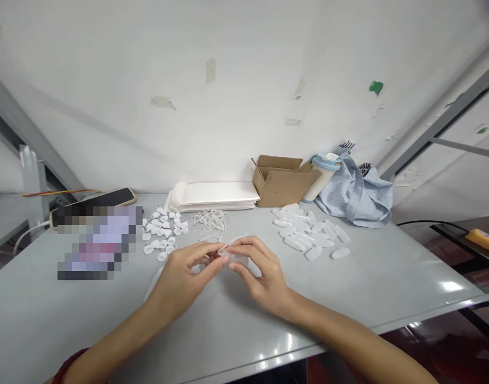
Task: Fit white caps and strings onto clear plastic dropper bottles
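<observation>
Sitting on grey table (328, 293) before white wall (236, 133): cardboard box (284, 189), cup (315, 184) standing right of it, white stack (218, 194) lying left. Left hand (184, 274), right hand (266, 272) are pinching clear piece (239, 259), partly hidden, in front of box.

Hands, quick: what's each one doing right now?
Left hand: closed, fingertips pinching a translucent piece.
Right hand: closed, fingertips pinching the same piece.

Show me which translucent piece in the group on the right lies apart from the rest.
The oblong translucent piece at the near right corner: a visible gap surrounds it, while the other pieces lie bunched together.
</observation>
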`<state>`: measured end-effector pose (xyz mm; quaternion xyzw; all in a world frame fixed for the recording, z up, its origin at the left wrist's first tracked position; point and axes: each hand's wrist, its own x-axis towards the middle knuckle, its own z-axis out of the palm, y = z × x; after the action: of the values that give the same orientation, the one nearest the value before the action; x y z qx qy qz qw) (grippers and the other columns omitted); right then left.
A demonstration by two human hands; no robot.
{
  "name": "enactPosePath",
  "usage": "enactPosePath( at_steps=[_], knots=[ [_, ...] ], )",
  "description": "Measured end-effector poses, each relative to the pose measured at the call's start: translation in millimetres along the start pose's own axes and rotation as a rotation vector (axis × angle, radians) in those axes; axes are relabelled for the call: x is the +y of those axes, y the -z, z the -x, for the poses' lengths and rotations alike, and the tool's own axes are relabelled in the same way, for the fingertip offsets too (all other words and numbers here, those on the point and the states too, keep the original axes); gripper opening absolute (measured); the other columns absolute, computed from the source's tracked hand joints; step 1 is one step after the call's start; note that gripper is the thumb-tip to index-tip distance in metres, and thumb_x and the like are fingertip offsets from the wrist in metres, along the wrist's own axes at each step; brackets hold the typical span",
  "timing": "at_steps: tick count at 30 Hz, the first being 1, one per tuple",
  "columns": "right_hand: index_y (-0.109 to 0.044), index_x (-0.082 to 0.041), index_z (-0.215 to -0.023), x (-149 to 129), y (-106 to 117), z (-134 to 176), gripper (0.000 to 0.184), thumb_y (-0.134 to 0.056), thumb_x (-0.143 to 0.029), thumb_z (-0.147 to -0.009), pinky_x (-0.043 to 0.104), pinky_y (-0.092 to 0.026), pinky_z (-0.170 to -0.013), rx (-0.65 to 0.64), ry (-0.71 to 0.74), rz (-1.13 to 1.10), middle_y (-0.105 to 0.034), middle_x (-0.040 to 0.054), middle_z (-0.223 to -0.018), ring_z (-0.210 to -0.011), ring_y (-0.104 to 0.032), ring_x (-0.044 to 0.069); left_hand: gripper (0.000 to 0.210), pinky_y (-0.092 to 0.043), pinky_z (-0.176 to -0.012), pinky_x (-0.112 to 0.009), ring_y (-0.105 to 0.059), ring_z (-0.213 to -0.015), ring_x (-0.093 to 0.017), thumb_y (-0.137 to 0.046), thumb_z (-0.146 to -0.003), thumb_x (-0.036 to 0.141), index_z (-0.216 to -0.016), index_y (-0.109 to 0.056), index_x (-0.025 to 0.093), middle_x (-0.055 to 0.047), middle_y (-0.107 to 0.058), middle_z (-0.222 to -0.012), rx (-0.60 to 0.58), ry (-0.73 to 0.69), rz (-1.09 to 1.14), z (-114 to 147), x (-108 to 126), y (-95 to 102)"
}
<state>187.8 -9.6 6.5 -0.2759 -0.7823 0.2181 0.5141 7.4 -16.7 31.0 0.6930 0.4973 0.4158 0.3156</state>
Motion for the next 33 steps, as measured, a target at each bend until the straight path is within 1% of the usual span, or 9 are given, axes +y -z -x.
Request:
enactPosePath(
  at_steps=[4, 8, 11, 15, 18, 21, 24, 27, 33],
  knots=[
    [-0.061, -0.022, -0.115, 2.6, 0.3, 0.0, 0.027, -0.055, -0.012, -0.090, 0.034, -0.054, -0.083, -0.008, 0.016, 0.038, -0.060, 0.0088, -0.102, -0.096, -0.062, 0.018, 0.020, -0.054, -0.059, -0.022, -0.066, -0.067, -0.015, -0.062, -0.081, 0.039, -0.084, -0.073, 0.022, 0.000, -0.072, -0.075, -0.043, 0.057, 0.088, -2.0, 5.4, 0.2],
    [-0.058, -0.024, -0.117, 3.9, 0.6, 0.6, 0.030, -0.052, -0.011, -0.091, 0.036, -0.054, -0.082, -0.015, 0.041, 0.075, -0.060, 0.0089, -0.102, -0.099, -0.060, 0.019, 0.023, -0.055, -0.058, -0.023, -0.063, -0.060, -0.014, -0.058, -0.084, 0.039, -0.076, -0.073, 0.023, 0.001, -0.068, -0.064, -0.074, 0.062, 0.195, -4.5, 6.4, 1.7],
    [-0.056, -0.024, -0.118, 5.1, -0.6, 1.4, 0.032, -0.049, -0.009, -0.091, 0.038, -0.053, -0.085, -0.016, 0.033, 0.087, -0.060, 0.0093, -0.103, -0.103, -0.058, 0.021, 0.021, -0.056, -0.060, -0.026, -0.063, -0.060, -0.015, -0.062, -0.083, 0.038, -0.079, -0.076, 0.023, 0.000, -0.070, -0.066, -0.073, 0.096, 0.262, -4.6, 2.3, 0.5],
    [-0.053, -0.023, -0.116, 7.9, -3.1, 3.0, 0.030, -0.047, -0.009, -0.091, 0.036, -0.053, -0.083, -0.010, 0.008, 0.089, -0.059, 0.0088, -0.102, -0.099, -0.058, 0.020, 0.023, -0.057, -0.067, -0.030, -0.065, -0.065, -0.017, -0.063, -0.082, 0.040, -0.080, -0.076, 0.022, -0.001, -0.070, -0.068, -0.088, 0.172, 0.324, -3.2, -1.2, -2.1],
    [-0.052, -0.023, -0.115, 8.5, -4.2, 3.9, 0.027, -0.046, -0.009, -0.092, 0.035, -0.052, -0.083, -0.001, -0.006, 0.080, -0.058, 0.0083, -0.101, -0.098, -0.057, 0.019, 0.027, -0.054, -0.067, -0.029, -0.062, -0.065, -0.016, -0.060, -0.084, 0.042, -0.076, -0.075, 0.021, 0.000, -0.067, -0.064, -0.103, 0.173, 0.265, -2.0, 0.3, -3.7],
    [-0.052, -0.023, -0.112, 7.5, -4.1, 3.5, 0.024, -0.045, -0.011, -0.093, 0.034, -0.053, -0.081, 0.001, -0.022, 0.052, -0.057, 0.0080, -0.100, -0.096, -0.058, 0.019, 0.036, -0.049, -0.061, -0.025, -0.058, -0.063, -0.015, -0.052, -0.088, 0.045, -0.066, -0.068, 0.020, 0.001, -0.062, -0.062, -0.124, 0.102, 0.139, -0.7, 2.3, -5.5],
    [-0.052, -0.023, -0.109, 6.0, -3.3, 1.9, 0.020, -0.045, -0.012, -0.093, 0.033, -0.053, -0.078, -0.003, -0.022, 0.049, -0.058, 0.0078, -0.099, -0.094, -0.059, 0.018, 0.040, -0.045, -0.057, -0.023, -0.054, -0.063, -0.014, -0.046, -0.092, 0.044, -0.065, -0.063, 0.019, 0.001, -0.060, -0.063, -0.137, 0.032, 0.048, 0.0, 2.6, -6.9],
    [-0.052, -0.022, -0.108, 4.5, -2.5, 1.0, 0.019, -0.046, -0.012, -0.092, 0.034, -0.053, -0.079, -0.001, -0.020, 0.056, -0.058, 0.0077, -0.098, -0.094, -0.059, 0.018, 0.040, -0.044, -0.055, -0.022, -0.054, -0.062, -0.014, -0.043, -0.093, 0.044, -0.068, -0.062, 0.019, 0.001, -0.060, -0.066, -0.152, 0.005, 0.021, -0.5, 2.7, -6.6],
    [-0.054, -0.023, -0.104, 5.0, -4.7, 4.0, 0.017, -0.052, -0.013, -0.091, 0.033, -0.053, -0.079, 0.010, -0.002, 0.039, -0.060, 0.0065, -0.097, -0.093, -0.061, 0.018, 0.036, -0.045, -0.055, -0.021, -0.054, -0.059, -0.013, -0.046, -0.091, 0.042, -0.068, -0.063, 0.020, 0.002, -0.057, -0.060, -0.158, -0.002, 0.046, 1.0, 5.2, -8.2]
  ],
)
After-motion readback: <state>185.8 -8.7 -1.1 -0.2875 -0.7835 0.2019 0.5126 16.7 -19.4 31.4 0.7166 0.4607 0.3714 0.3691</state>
